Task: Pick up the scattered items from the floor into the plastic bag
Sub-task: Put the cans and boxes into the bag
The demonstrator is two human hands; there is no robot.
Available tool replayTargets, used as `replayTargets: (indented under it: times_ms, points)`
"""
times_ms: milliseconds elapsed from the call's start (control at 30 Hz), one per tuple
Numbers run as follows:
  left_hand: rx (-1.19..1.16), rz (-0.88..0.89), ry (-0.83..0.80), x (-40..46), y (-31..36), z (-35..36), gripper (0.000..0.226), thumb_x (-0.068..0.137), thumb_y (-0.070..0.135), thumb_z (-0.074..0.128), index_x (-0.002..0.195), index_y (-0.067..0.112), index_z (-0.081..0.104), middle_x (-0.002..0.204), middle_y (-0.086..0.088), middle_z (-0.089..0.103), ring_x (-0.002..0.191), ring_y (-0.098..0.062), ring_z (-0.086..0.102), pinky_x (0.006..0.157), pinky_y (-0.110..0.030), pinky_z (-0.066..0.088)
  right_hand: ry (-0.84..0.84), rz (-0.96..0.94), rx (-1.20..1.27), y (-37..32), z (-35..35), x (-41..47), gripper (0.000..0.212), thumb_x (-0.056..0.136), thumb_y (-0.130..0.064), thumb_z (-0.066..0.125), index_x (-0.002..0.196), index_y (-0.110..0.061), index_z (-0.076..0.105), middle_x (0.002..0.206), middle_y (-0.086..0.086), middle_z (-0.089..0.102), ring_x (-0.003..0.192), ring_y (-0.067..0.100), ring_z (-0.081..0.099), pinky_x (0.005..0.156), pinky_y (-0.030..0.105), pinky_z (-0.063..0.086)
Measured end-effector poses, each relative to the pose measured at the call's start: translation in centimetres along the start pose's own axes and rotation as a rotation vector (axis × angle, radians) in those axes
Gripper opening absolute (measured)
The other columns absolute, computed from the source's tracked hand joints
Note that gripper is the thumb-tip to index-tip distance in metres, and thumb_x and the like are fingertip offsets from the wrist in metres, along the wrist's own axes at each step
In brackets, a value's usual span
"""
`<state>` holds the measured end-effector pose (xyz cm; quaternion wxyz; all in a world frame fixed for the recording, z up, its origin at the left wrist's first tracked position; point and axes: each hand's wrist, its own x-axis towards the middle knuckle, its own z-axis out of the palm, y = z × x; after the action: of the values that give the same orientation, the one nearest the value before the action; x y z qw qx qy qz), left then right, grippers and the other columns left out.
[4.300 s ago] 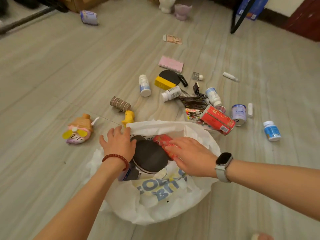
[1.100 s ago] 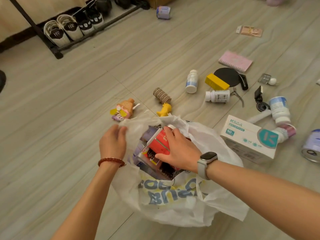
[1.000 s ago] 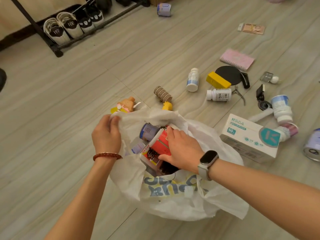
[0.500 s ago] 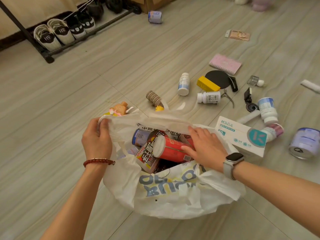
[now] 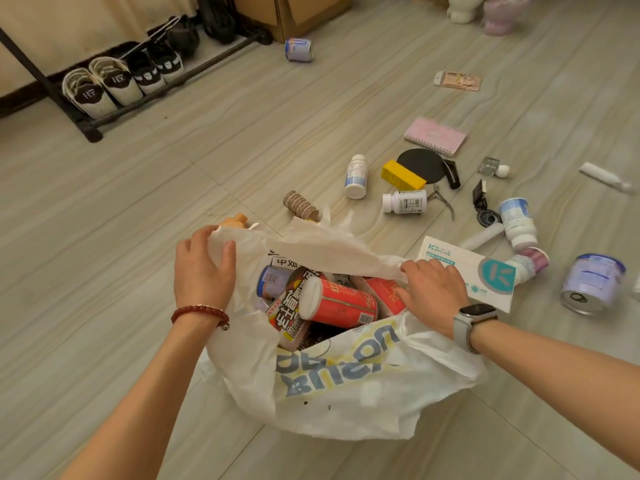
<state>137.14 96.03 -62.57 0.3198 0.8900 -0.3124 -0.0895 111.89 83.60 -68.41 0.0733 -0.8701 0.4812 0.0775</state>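
Since half a second ago, both hands are pulling the mouth of the white crinkled plastic bag (image 5: 346, 386) wider. Left hand (image 5: 202, 271) is pinching the rim at nine o'clock, thumb over the film; right hand (image 5: 433, 292) is gripping the rim at three o'clock, fingers curled. Inside, a red cylindrical can (image 5: 337, 303) is lying on its side. Beyond, at one o'clock, a white-and-teal cardboard box (image 5: 467, 268) is lying on the grey wood-grain floor (image 5: 104, 237).

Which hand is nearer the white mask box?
Right. The right hand grips the bag rim right beside the mask box; the left hand holds the opposite rim.
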Motion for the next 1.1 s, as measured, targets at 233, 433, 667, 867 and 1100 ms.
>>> replayTargets:
  times_ms: [233,433,667,867,1100]
  points:
    - [0.189,0.293,0.048,-0.9,3.7,0.3,0.035,0.087,0.023,0.05,0.121,0.015,0.054,0.127,-0.013,0.05,0.119,-0.034,0.042,0.098,-0.05,0.03,0.072,0.033,0.132,-0.4,0.0,1.9,0.034,0.091,-0.034,0.048,0.119,-0.016,0.047,0.12,0.005,0.05,0.113,0.025,0.044,0.091,0.037,0.038]
    - [0.32,0.566,-0.154,-1.4,8.1,3.0,0.041,0.084,0.034,0.04,0.117,0.016,0.057,0.124,-0.01,0.055,0.117,-0.034,0.047,0.096,-0.049,0.033,0.108,-0.023,0.258,3.7,-0.8,2.6,0.036,0.096,-0.016,0.033,0.13,-0.021,0.043,0.133,0.0,0.045,0.124,0.019,0.039,0.102,0.035,0.03]
    - [0.399,0.702,-0.432,-1.8,13.6,9.8,0.038,0.093,0.031,0.041,0.131,0.024,0.042,0.138,0.001,0.04,0.129,-0.021,0.034,0.105,-0.038,0.027,-0.213,0.02,0.114,10.8,1.3,1.0,0.074,0.088,-0.058,0.038,0.146,-0.03,0.002,0.156,0.002,0.007,0.142,0.023,0.011,0.115,0.042,0.01]
    - [0.436,0.703,-0.615,-2.5,16.1,15.8,0.038,0.094,0.031,0.039,0.132,0.022,0.04,0.138,-0.001,0.041,0.125,-0.022,0.039,0.101,-0.037,0.034,-0.166,0.028,0.087,12.7,2.1,-1.7,0.088,0.078,-0.057,0.048,0.146,-0.025,0.003,0.141,0.009,0.027,0.127,0.029,0.031,0.1,0.043,0.03]
    - [0.38,0.655,-0.788,-4.1,19.6,25.7,0.04,0.095,0.025,0.041,0.132,0.013,0.042,0.134,-0.01,0.045,0.12,-0.026,0.046,0.099,-0.035,0.04,-0.004,0.229,0.155,17.5,5.2,-8.2,0.088,0.049,-0.062,0.047,0.126,-0.022,0.042,0.101,0.002,0.06,0.078,0.02,0.06,0.065,0.029,0.048]
